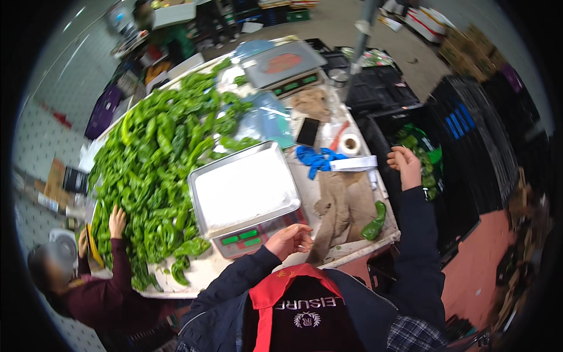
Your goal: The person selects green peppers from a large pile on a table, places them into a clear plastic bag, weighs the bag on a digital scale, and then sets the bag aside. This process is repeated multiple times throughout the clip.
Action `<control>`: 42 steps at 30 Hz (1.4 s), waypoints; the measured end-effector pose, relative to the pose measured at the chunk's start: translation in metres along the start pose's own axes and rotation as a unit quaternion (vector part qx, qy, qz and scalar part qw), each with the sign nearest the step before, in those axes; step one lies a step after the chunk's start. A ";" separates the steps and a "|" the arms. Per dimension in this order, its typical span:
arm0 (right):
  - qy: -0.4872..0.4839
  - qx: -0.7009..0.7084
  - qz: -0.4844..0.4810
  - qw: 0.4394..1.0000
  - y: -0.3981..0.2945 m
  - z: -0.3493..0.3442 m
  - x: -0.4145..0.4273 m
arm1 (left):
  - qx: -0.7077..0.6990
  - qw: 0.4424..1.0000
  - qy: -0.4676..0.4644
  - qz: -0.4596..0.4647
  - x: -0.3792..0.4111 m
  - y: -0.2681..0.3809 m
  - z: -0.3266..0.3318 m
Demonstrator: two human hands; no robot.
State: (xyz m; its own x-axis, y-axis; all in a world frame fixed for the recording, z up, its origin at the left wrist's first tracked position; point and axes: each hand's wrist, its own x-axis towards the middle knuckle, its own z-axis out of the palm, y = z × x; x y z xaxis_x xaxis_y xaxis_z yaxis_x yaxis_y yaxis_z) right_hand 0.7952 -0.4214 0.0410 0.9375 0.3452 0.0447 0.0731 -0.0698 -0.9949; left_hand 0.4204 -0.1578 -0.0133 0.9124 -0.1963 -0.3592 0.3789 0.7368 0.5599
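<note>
My left hand (290,241) hovers by the front right corner of a digital scale (242,242), its fingers loosely bent and apart with nothing in them. The scale carries a bare steel pan (246,189), and its green displays are lit. Over a black plastic crate (457,215) is my right hand (405,165), holding nothing that I can see, fingers half curled. Below it lies a plastic bag of green peppers (430,169). One green pepper (374,222) rests at the table's right edge, beside a brown cloth (343,207).
A large heap of green peppers (162,163) covers the table's left. A co-worker's hand (117,222) touches it. Farther back are a second scale (281,66), plastic bags (268,114), a black phone-like slab (308,132), a tape roll (350,144) and blue gloves (316,159). A pole (363,39) rises behind.
</note>
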 end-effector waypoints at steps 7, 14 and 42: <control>-0.267 -0.008 -0.004 0.964 -0.038 0.232 -0.029 | -0.034 0.995 0.052 0.077 -0.097 -0.003 -0.045; -0.341 -0.110 -0.158 0.920 -0.041 0.416 -0.020 | -0.068 0.972 0.169 0.150 -0.203 -0.010 -0.099; -0.355 -0.667 -0.212 0.620 0.088 0.543 0.168 | -0.167 0.955 0.195 0.147 -0.238 -0.015 -0.192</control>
State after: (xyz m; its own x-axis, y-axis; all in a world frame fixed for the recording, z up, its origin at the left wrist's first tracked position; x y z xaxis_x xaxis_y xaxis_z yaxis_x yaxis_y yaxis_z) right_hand 0.7741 0.1390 -0.0882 0.3859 0.8892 -0.2456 0.9221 -0.3800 0.0730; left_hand 0.1680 0.0016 -0.0798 0.8201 0.2593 -0.5101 -0.0147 0.9007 0.4343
